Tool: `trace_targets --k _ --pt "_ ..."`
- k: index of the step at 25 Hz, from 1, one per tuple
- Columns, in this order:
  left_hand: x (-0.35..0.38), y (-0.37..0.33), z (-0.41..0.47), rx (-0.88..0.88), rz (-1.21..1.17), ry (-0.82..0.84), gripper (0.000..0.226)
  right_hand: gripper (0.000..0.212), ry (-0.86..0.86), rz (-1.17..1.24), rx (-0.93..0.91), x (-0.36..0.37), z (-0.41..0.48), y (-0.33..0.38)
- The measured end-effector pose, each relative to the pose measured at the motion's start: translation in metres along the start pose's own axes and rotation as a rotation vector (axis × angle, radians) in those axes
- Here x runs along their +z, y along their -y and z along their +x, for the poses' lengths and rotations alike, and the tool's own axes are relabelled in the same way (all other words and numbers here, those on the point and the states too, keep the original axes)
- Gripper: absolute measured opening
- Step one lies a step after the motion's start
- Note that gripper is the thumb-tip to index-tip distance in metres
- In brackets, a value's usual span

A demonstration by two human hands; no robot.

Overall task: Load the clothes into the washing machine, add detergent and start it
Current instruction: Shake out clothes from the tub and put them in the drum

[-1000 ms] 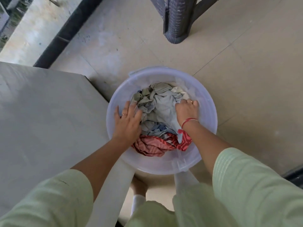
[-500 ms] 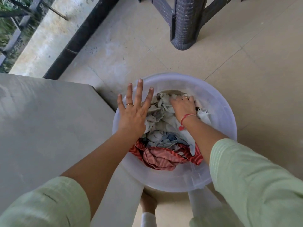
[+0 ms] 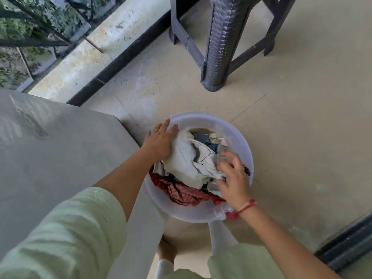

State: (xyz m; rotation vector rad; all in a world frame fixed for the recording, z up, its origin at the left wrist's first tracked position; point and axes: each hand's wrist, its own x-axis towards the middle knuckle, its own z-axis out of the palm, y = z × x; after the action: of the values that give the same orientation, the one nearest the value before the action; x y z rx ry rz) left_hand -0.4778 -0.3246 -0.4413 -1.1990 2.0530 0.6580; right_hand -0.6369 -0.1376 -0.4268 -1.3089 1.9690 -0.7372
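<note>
Now | clothes heaped in tub, between both hands | left hand flat on them, tub's left | right hand tub's right, blurred, grip unclear

Motion blur on right hand

My left hand lies flat on the clothes at the left of the tub; my right hand, blurred, touches them at its right.
</note>
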Motion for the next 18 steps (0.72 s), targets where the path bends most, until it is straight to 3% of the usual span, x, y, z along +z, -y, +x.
trace_targets --k 3,6,8,9,11,13,18 --pt "-0.005 0.003 -0.030 -0.104 -0.082 0.089 0.056 0.009 -0.083 0.081 -0.053 -0.043 -0.003 0.048" --pt "-0.028 -0.010 -0.093 -0.107 -0.497 0.054 0.052 0.023 -0.167 0.059 -0.070 -0.081 -0.012 0.101" --pt "-0.059 -0.026 -0.140 -0.121 -0.789 -0.061 0.014 0.024 -0.228 0.057 -0.067 -0.107 -0.025 0.133" --pt "-0.081 -0.035 -0.163 -0.142 -1.028 -0.074 0.018 0.025 -0.255 0.061 -0.058 -0.119 -0.033 0.149" --pt "-0.125 -0.047 -0.211 -0.101 -1.353 -0.049 0.048 0.027 -0.307 0.075 -0.029 -0.144 -0.050 0.181" --pt "-0.174 -0.051 -0.254 0.052 -1.424 -0.107 0.034 0.026 -0.358 0.085 -0.042 -0.162 -0.069 0.213" --pt "-0.285 -0.049 -0.383 0.439 -0.797 -0.733 0.027 0.038 -0.392 0.049 -0.083 -0.180 -0.119 0.277"
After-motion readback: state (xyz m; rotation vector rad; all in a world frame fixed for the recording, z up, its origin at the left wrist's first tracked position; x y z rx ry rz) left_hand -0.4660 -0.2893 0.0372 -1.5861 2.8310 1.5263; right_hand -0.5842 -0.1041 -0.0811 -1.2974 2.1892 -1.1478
